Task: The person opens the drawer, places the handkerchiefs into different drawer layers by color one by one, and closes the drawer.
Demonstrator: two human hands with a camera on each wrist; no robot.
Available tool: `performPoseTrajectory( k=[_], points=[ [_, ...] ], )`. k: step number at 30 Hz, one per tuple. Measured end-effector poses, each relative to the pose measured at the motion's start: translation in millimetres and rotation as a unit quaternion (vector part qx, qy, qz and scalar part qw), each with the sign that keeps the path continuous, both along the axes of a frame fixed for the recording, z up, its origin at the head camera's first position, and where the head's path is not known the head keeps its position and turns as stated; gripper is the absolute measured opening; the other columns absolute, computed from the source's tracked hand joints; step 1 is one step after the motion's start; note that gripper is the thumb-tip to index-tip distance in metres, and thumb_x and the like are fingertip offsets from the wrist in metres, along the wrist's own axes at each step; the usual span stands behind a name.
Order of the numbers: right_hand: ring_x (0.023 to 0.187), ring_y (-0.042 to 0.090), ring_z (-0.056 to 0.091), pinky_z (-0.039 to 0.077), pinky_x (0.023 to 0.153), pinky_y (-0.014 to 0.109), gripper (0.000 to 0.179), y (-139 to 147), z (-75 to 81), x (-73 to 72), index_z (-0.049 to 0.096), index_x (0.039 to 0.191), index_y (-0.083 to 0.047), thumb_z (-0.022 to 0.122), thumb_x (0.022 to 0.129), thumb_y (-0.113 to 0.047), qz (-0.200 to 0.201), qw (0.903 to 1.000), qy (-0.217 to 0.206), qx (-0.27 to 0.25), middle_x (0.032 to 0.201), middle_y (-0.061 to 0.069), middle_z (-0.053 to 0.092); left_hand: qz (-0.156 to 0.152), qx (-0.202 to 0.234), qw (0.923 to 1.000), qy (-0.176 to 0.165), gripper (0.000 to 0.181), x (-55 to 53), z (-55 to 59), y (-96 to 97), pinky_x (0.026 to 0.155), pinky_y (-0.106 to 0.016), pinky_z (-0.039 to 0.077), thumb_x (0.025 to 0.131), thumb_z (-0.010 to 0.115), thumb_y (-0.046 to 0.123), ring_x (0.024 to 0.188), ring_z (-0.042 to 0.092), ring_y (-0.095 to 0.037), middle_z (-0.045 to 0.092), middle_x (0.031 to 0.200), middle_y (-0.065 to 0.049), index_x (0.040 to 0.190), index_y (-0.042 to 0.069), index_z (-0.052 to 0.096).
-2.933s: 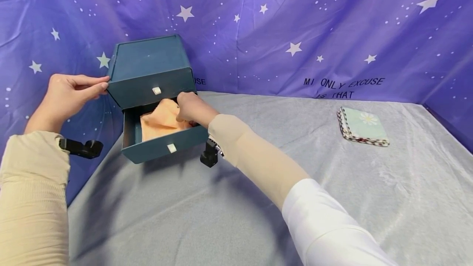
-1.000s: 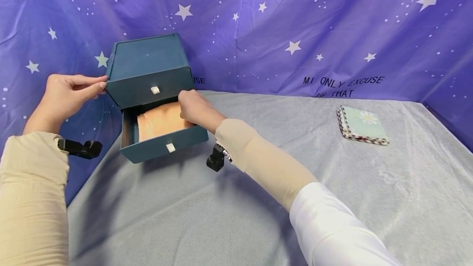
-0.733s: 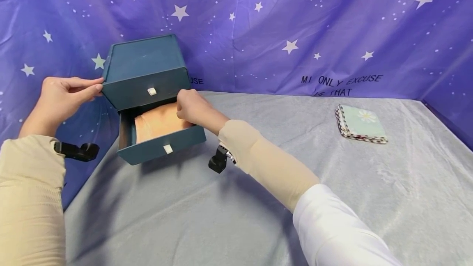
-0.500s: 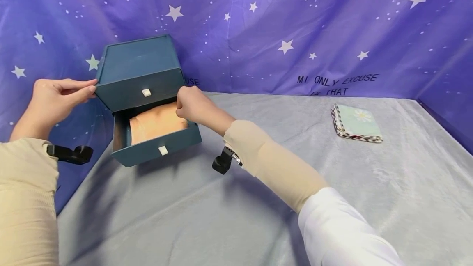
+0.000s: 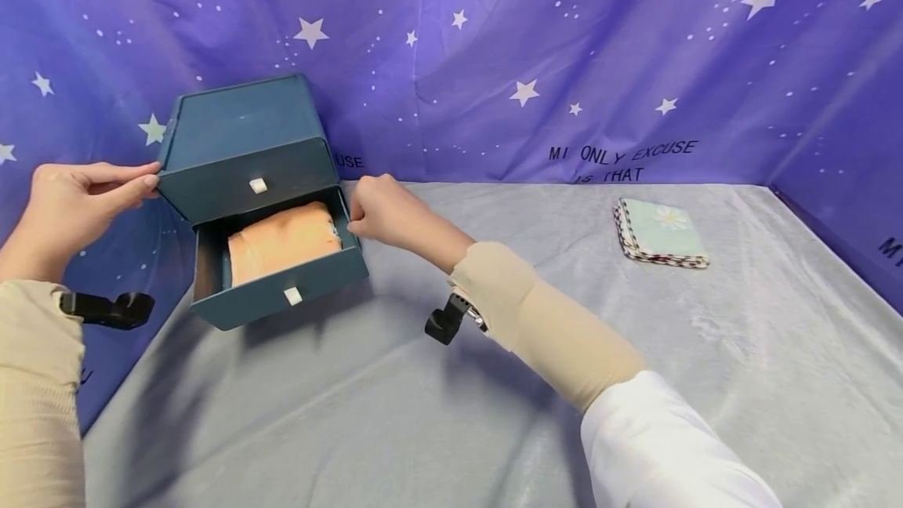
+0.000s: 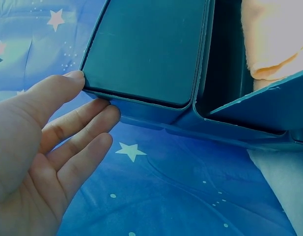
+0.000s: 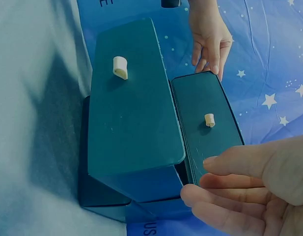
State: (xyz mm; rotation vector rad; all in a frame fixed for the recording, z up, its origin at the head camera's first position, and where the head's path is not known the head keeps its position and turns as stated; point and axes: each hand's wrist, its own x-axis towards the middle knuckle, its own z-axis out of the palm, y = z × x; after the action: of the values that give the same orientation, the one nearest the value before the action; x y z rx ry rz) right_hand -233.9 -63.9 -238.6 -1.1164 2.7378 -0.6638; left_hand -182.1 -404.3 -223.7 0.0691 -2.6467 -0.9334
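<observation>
The orange cloth (image 5: 282,241) already in the unclosed lower drawer (image 5: 254,302), the cabinet (image 5: 243,120) is being pinched by the left hand (image 5: 74,198), the right hand (image 5: 388,212) loose, empty.

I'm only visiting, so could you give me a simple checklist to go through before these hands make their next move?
1. Blue box held: ok, the left hand pinches its upper left front corner.
2. Right hand free: ok, it holds nothing.
3. Right hand clear of the box: cannot tell; its fingertips are close to the edge.
4. Upper drawer closed: ok.
5. Lower drawer closed: not ok, it stands open with the orange cloth inside.
6. Green cloth out of the way: ok, it lies well apart on the right.
</observation>
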Motion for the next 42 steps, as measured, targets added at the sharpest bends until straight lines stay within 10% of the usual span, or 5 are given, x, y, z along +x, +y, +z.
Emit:
performPoseTrajectory(
  k=[10,42],
  points=[
    [0.050,0.005,0.038,0.037,0.051,0.018,0.025,12,-7.6,17.5,0.067,0.060,-0.013,0.066,0.085,-0.017,0.018,0.9995,0.006,0.027,0.055,-0.006,0.052,-0.009,0.006,0.9999,0.008,0.037,1.4,1.6,1.7,0.068,-0.001,0.038,0.089,0.060,0.025,0.067,0.054,0.017,0.051,0.075,0.036,0.123,0.010,0.060],
    [0.049,0.004,0.041,0.039,0.050,0.017,0.025,-17,-38.6,41.2,0.066,0.061,-0.015,0.067,0.085,-0.022,0.052,0.9972,-0.017,0.050,0.056,-0.008,0.056,-0.034,0.040,0.9982,0.030,0.035,-1.1,-1.0,-4.1,0.066,-0.002,0.040,0.087,0.064,0.021,0.069,0.058,0.013,0.058,0.077,0.032,0.119,0.008,0.062]
  ],
)
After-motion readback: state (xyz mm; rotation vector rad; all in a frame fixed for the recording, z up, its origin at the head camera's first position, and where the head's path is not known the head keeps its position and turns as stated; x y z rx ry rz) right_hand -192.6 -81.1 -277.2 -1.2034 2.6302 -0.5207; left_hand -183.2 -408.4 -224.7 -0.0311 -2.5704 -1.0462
